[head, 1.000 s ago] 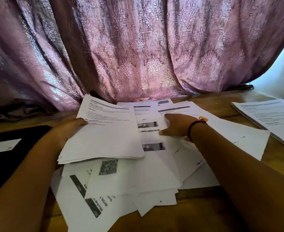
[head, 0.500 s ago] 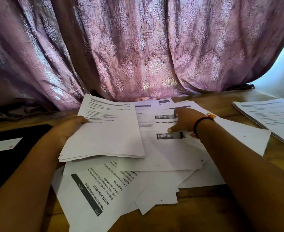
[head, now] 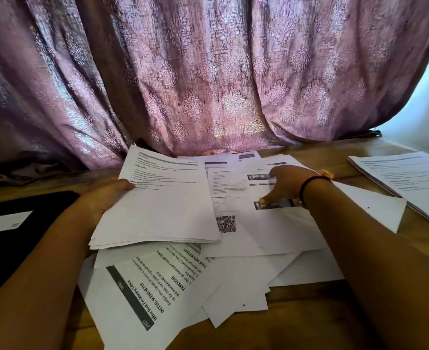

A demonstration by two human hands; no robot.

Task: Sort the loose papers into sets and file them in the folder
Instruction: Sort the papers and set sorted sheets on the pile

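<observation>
Purple patterned curtain point(head: 208, 72) fills the whole back, hanging down to the far edge of the wooden bench point(head: 309, 322).

The loose papers point(head: 246, 274) are in a messy overlapping pile mid-bench, right in front of you, with sheets at all angles. The near sheet lies turned round, with a dark header bar and headings such as "TASK GOAL" readable. Some corners stick out toward the near edge.

The black folder point(head: 6, 253) lies flat on the bench at far left, beside the pile and partly under your left forearm. A white label point(head: 3, 221) sits on its cover.

The side stack point(head: 405, 183) of printed sheets lies on the bench at far right, apart from the pile, with its edges fairly squared.

The held set point(head: 157, 203) is several sheets together, lifted above the left part of the pile and tilted up at the far end.

Your left hand point(head: 107, 195) grips the held set at its left edge, thumb on top, fingers hidden underneath.

Your right hand point(head: 286, 185) lies palm-down on a sheet with small dark photos in the far part of the pile, thumb stretched out onto it, grasping nothing. A dark wristband point(head: 309, 188) is on that wrist.

A QR code point(head: 226, 223) is printed on a sheet just right of the held set.
</observation>
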